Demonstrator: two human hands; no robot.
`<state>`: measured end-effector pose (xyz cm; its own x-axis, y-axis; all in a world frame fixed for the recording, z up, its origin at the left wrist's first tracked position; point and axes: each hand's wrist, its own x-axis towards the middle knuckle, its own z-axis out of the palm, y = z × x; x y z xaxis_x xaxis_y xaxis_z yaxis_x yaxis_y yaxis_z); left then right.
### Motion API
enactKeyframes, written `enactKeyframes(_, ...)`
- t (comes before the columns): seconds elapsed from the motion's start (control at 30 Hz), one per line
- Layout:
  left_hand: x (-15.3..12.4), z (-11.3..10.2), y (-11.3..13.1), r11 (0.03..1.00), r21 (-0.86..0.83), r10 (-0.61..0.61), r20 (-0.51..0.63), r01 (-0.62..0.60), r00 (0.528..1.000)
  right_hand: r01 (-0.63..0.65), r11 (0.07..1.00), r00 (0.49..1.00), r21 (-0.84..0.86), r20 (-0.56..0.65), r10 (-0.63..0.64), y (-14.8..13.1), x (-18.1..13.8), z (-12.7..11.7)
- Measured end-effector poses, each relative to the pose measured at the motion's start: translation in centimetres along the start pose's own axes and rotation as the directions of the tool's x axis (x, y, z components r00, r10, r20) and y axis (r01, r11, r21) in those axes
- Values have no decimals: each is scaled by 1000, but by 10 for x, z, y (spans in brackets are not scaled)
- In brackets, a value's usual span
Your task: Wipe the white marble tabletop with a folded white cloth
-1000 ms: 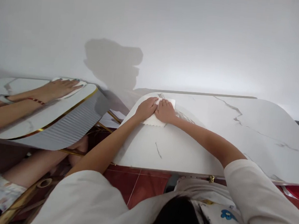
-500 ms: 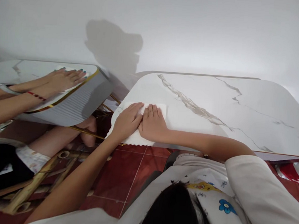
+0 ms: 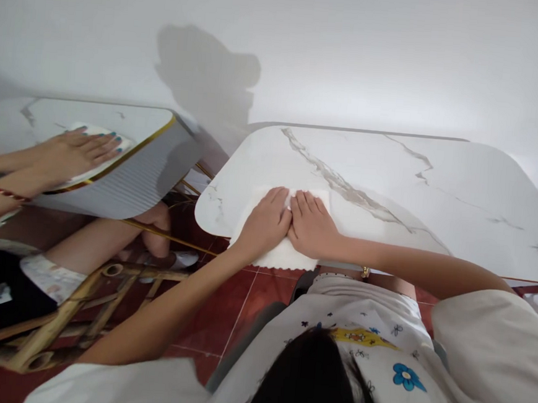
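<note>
My left hand (image 3: 267,221) lies flat on a white paper napkin (image 3: 287,257) with a scalloped edge, its fingers stretched out. Beside it, my right hand (image 3: 312,223) also presses flat on the napkin, the thumbs and index fingers of both hands meeting. The napkin rests on the white marble-patterned table (image 3: 392,180) near its front edge, and a strip of it hangs over that edge. Most of the napkin's middle is hidden under my palms.
Another person's hands (image 3: 84,150) lie on a white napkin (image 3: 123,140) at a second marble-patterned table (image 3: 52,116) on the left. A bamboo seat (image 3: 74,310) stands below it on the red tiled floor (image 3: 214,303). A white wall (image 3: 355,53) rises behind both tables.
Both my hands have slid right along the table, carrying the napkin with them. At the left table, the other person's hands and napkin have moved left, toward that person.
</note>
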<state>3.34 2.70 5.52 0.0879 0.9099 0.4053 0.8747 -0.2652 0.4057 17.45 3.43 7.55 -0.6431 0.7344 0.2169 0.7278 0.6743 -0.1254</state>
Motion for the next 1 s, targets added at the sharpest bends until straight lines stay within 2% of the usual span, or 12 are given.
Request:
enactKeyframes(0.13, 37, 3, -5, 999, -32, -10, -12, 10, 1000, -34, 999, 997, -3, 71, 34, 26, 36, 0)
enactKeyframes(0.33, 121, 22, -35, 995, -83, -62, -80, 55, 995, -86, 996, 988, -21, 130, 88, 79, 121, -1)
enactKeyframes(0.43, 161, 31, -47, 991, -123, -63, -108, 49, 992, -86, 995, 992, -47, 86, 90, 104, 155, -1)
enactKeyframes(0.57, 206, 42, -60, 987, -143, -100, -153, 79, 983, -25, 994, 1000, -104, -1, 26, 132, 192, 3)
enactKeyframes(0.67, 234, 48, -71, 987, -137, -103, -162, 81, 981, -29, 992, 999, -123, -17, 27, 149, 215, 3)
enactKeyframes(0.77, 259, 52, -82, 992, -125, -50, -140, 32, 989, -60, 990, 998, -131, -39, 56, 160, 233, 2)
enactKeyframes(0.9, 286, 59, -96, 994, -111, 3, -97, -14, 995, -112, 985, 992, -134, -72, 103, 166, 249, 1)
enactKeyframes(1.0, 299, 64, -102, 997, -80, -23, -61, 18, 998, -169, 974, 984, -149, -74, 159, 168, 255, 2)
